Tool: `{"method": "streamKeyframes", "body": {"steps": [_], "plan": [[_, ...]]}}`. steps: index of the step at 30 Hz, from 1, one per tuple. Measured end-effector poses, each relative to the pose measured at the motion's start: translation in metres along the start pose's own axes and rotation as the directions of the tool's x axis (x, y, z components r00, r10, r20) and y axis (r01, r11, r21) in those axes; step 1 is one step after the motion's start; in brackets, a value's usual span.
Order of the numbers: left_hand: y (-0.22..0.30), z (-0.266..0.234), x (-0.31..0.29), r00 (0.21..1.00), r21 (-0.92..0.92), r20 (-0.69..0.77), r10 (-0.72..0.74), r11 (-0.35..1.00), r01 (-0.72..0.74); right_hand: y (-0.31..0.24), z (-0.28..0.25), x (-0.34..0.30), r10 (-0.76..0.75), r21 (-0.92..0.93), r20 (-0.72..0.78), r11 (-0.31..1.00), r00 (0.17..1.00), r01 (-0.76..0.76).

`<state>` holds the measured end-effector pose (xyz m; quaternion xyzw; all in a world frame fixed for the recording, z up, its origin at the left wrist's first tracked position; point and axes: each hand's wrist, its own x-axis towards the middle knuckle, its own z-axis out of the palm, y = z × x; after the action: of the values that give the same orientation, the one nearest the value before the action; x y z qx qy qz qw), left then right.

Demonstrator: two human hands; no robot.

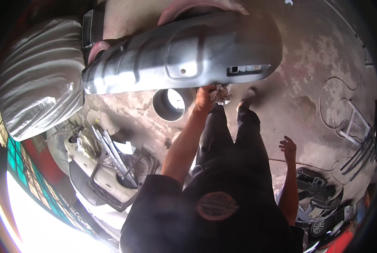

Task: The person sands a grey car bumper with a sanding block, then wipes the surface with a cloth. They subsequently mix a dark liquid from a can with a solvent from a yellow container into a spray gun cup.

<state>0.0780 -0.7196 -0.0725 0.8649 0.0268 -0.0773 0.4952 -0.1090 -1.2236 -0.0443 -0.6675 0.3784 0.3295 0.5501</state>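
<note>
1. The left hand (205, 96) is closed around a crumpled pale cloth (221, 93) and presses it against the lower edge of a big grey bumper (184, 55).
2. The bumper lies across the top of the view, long side running left to right, with a small round hole near its middle and a rectangular slot toward its right end.
3. The right hand (288, 146) hangs free beside the person's leg with the fingers spread loosely; it holds nothing and is well apart from the bumper.
4. The person wears dark trousers and a dark shirt; one shoe (247, 96) shows just to the right of the cloth, on the stained concrete floor (315, 63).
5. A round open pipe end (172, 104) sits just below the bumper, to the left of the left hand.
6. At the far left, a bulky shape wrapped in silver sheeting (41, 76) stands beside the bumper's left end.
7. Lower left, a heap of pale car parts (104, 173) lies on the floor.
8. At the right, a loop of thin hose (336, 101) curls on the floor near a white frame (357, 122).
</note>
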Motion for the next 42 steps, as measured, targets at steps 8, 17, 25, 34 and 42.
{"method": "streamKeyframes", "body": {"steps": [8,17,25,34,42], "plan": [[0.003,0.004,-0.016,0.999,0.015,-0.008,0.044,0.999,-0.044,-0.027,0.011,0.006,0.036,-0.119,0.039,0.992,0.999,-0.032],[0.137,-0.065,-0.034,0.812,-0.448,0.052,-0.582,0.713,0.54,-0.069,0.016,0.003,-0.065,-0.139,0.058,0.988,0.996,0.072],[0.088,-0.119,-0.006,0.775,0.218,-0.628,-0.07,0.941,0.261,-0.072,0.002,0.016,-0.007,-0.218,0.108,0.976,0.994,0.03],[0.092,-0.068,0.013,0.988,0.602,-0.116,0.102,0.798,-0.012,-0.128,0.026,0.006,-0.002,-0.317,0.105,0.948,0.995,0.035],[-0.016,-0.249,0.01,0.864,0.694,-0.465,0.192,0.686,0.221,-0.187,0.085,-0.006,-0.104,-0.357,0.125,0.923,0.987,0.143]]}}
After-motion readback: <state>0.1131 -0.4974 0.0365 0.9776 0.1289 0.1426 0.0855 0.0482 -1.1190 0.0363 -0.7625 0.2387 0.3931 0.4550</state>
